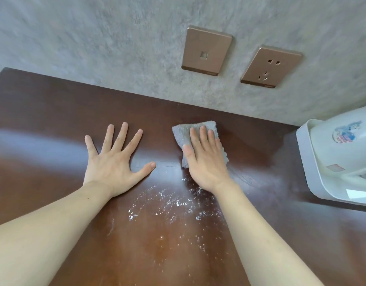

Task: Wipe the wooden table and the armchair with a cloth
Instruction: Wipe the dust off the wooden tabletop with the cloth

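**With powder lying nearer than the cloth, the stroke should come back toward the body**

While the white powder sits scattered on the wooden table between the two forearms, it makes the best landmark for judging this wipe. Nearest the person, the specks thin out into faint dust; at the middle of the patch they are thickest, in small clumps.

Just beyond the powder and to its left, the left hand lies flat on the wood with fingers spread, grasping nothing; it looks to be bracing the body. Just beyond the powder and to its right, the right hand presses palm-down on the grey cloth, fingers extended rather than curled, pinning it to the table instead of clutching it. The cloth is folded into a pad and shows past the fingertips and on both sides of the hand.

Since the mess lies on the near side of the cloth, a good stroke would probably draw the pad back through the patch with even pressure, gathering the clumps instead of smearing them, then turn to a clean face.

Farther right of the powder stands a white plastic appliance, worth steering clear of. Beyond everything, on the grey wall, sit a bronze switch plate and a power socket. The armchair is not in view.
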`<state>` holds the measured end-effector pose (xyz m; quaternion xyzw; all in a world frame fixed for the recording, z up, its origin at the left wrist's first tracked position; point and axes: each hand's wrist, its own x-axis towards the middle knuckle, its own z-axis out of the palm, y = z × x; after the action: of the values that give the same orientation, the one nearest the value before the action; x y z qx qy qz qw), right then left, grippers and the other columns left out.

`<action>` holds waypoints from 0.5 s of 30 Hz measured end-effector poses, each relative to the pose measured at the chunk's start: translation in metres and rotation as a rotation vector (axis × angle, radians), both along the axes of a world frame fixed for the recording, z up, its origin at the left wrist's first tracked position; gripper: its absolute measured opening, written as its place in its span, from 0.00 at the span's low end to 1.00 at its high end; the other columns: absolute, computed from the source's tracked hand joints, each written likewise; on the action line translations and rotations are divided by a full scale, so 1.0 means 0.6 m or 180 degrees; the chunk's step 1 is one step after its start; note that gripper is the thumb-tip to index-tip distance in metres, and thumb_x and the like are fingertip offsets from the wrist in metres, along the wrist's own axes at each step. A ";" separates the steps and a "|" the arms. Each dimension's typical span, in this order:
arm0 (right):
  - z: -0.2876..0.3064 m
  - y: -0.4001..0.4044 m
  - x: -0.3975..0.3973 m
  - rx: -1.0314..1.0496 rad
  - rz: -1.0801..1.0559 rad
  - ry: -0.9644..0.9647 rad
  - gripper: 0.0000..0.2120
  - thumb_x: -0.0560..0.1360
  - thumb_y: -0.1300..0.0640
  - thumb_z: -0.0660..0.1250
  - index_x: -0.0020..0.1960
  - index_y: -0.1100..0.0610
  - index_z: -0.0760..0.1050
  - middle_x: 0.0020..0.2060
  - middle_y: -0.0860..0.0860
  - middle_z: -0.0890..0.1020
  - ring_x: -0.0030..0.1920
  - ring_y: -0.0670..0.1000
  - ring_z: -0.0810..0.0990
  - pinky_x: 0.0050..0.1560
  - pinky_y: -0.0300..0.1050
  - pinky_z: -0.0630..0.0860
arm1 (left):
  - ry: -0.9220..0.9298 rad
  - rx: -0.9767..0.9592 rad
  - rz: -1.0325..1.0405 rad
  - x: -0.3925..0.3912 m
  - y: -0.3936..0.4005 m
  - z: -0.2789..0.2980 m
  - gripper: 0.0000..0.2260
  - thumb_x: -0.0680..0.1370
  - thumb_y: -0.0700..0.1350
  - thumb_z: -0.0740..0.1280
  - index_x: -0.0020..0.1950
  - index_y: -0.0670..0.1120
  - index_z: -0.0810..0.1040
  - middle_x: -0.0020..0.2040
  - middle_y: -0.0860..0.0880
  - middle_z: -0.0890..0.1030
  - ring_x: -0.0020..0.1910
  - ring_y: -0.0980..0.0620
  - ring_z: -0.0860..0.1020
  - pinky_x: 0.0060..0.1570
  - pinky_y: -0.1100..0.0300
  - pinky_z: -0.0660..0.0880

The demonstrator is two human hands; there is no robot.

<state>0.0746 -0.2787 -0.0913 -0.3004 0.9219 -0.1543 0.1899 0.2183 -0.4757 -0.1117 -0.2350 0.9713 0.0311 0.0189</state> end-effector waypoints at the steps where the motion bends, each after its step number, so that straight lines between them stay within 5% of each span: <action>1: 0.000 0.016 0.021 -0.0045 0.0021 -0.0014 0.31 0.81 0.37 0.36 0.81 0.46 0.40 0.80 0.48 0.37 0.78 0.47 0.30 0.76 0.46 0.29 | -0.0008 0.0000 0.0007 0.000 0.000 0.000 0.41 0.71 0.79 0.39 0.81 0.62 0.44 0.83 0.51 0.47 0.81 0.45 0.43 0.72 0.30 0.44; 7: 0.001 0.104 0.137 -0.0022 -0.0230 -0.0080 0.29 0.79 0.32 0.34 0.77 0.38 0.34 0.78 0.40 0.32 0.75 0.41 0.26 0.77 0.45 0.32 | -0.0062 0.0030 -0.0011 -0.002 0.000 0.003 0.42 0.71 0.79 0.40 0.81 0.61 0.45 0.83 0.51 0.47 0.81 0.44 0.42 0.72 0.29 0.44; 15: -0.004 -0.038 -0.033 0.0286 -0.0509 0.0299 0.35 0.82 0.39 0.46 0.81 0.54 0.38 0.81 0.53 0.40 0.80 0.54 0.35 0.78 0.52 0.34 | 0.0036 -0.0023 -0.0013 -0.001 -0.003 -0.002 0.42 0.72 0.79 0.42 0.82 0.60 0.49 0.83 0.49 0.50 0.81 0.43 0.45 0.71 0.28 0.45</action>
<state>0.0549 -0.3013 -0.0939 -0.2240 0.9568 -0.1131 0.1468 0.2175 -0.4773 -0.1129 -0.2328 0.9720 0.0290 0.0127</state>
